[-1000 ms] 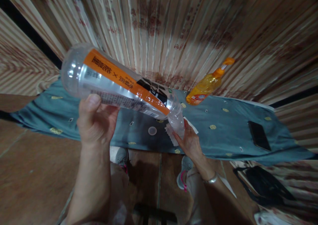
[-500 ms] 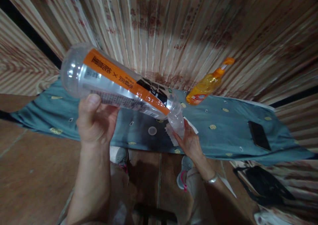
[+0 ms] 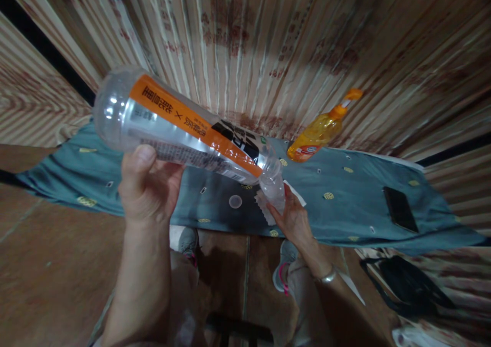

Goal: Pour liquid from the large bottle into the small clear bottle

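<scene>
Clear plastic bottle (image 3: 184,132), tipped, is clamped in my left hand (image 3: 148,186); its mouth hides inside a small cup (image 3: 273,186) gripped by my right hand (image 3: 293,216), contents unclear. Orange bottle (image 3: 320,130) stands at the cloth's (image 3: 345,204) far edge, phone (image 3: 400,209) near its right end.

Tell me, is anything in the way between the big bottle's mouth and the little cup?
Nothing visible is. The left hand tips the large clear bottle so its mouth sits right at the rim of the small clear cup, which the right hand holds over the blue cloth.
</scene>
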`<state>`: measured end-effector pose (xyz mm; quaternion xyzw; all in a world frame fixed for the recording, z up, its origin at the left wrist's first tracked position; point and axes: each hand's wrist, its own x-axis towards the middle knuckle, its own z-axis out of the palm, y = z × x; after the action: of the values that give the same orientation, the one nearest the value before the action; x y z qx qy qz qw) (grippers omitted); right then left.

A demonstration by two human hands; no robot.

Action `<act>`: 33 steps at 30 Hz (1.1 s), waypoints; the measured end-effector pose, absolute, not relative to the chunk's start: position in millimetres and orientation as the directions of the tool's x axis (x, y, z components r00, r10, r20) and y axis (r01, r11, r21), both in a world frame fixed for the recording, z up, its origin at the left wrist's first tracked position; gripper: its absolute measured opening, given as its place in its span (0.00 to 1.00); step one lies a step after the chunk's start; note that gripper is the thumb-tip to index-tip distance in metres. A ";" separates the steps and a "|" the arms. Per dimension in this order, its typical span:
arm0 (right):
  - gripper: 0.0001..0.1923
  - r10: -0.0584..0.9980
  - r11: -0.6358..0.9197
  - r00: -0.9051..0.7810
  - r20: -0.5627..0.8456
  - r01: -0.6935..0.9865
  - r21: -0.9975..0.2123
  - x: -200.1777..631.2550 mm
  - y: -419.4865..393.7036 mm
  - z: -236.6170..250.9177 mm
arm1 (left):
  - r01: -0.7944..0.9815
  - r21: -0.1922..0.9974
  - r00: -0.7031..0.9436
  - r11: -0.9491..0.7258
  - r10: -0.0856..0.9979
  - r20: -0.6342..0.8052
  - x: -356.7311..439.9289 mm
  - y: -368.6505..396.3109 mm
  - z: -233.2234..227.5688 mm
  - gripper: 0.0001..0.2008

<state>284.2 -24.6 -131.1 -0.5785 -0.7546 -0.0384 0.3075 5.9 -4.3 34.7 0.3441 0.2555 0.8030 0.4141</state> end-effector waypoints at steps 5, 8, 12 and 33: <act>0.38 0.853 0.325 -0.139 0.502 0.896 -0.303 284.7 -24.7 -131.5 | -0.463 0.717 -0.411 -0.521 0.843 0.346 7.6 -5.0 36.7 0.12; 0.38 0.856 0.328 -0.142 0.497 0.893 -0.308 284.9 -24.7 -131.0 | -0.465 0.717 -0.416 -0.519 0.843 0.341 7.3 -4.3 35.9 0.17; 0.38 0.866 0.318 -0.141 0.480 0.895 -0.312 285.2 -24.8 -130.8 | -0.487 0.689 -0.400 -0.537 0.838 0.371 6.0 -3.4 33.9 0.08; 0.37 0.854 0.326 -0.159 0.495 0.906 -0.272 283.9 -25.6 -126.6 | -0.448 0.724 -0.416 -0.525 0.839 0.351 6.2 -4.0 34.8 0.13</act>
<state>283.9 -25.6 -126.6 -0.5790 -0.7598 -0.0439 0.2925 6.2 -4.0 34.8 0.3588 0.2723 0.7960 0.4043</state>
